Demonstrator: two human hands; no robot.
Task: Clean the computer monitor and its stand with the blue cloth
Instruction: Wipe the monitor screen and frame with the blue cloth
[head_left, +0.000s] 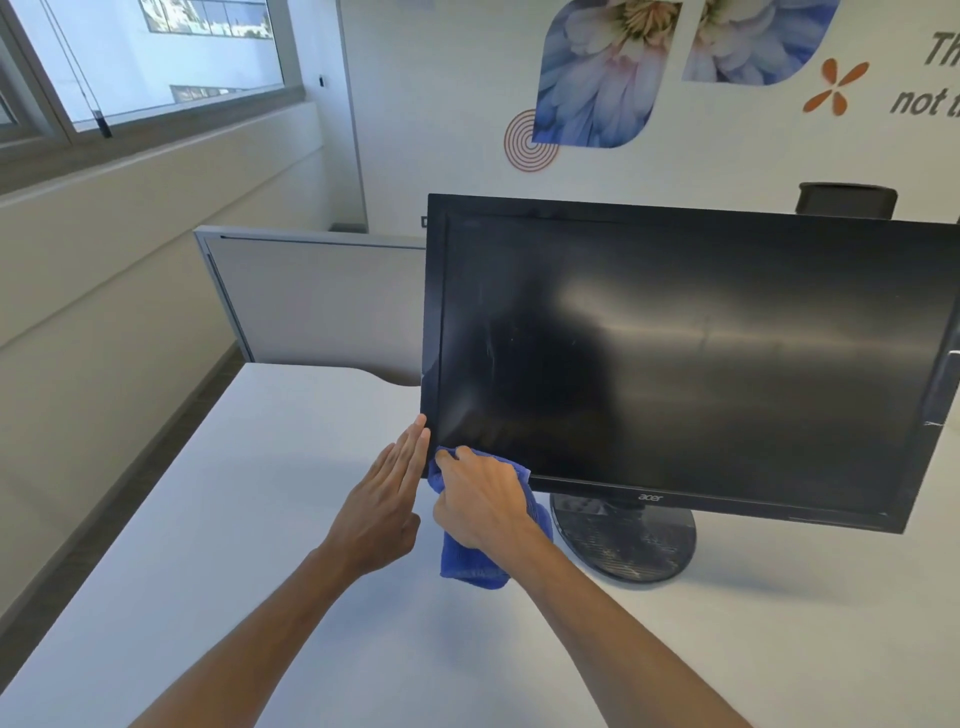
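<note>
You are standing in an office corner: a window (156, 57) sits at ten o'clock, a grey partition (311, 296) stands behind the white tabletop (260, 519), and a wall with flower graphics (602, 73) runs across at one o'clock. The tabletop is pale and bare on its left half, so nothing there crowds your arms. Your left hand (387, 506) is flat, fingers together and extended, its tips touching the lower left corner of the monitor (675, 353), gripping nothing. Just to its right, your right hand (480, 499) is closed around the blue cloth (470, 561), pressing it against the bottom left of the bezel, with the loose end hanging down toward the tabletop. The screen shows streaks and smears near nine o'clock of the panel, and the round stand (623, 540) at five o'clock of your right hand looks dusty and untouched. The likely risks, as I judge them: pushing hard at this corner could swivel or tip the monitor, since your left hand only rests against the edge; bare fingertips may leave fresh prints; and the dangling cloth could drag grit across the glass.
</note>
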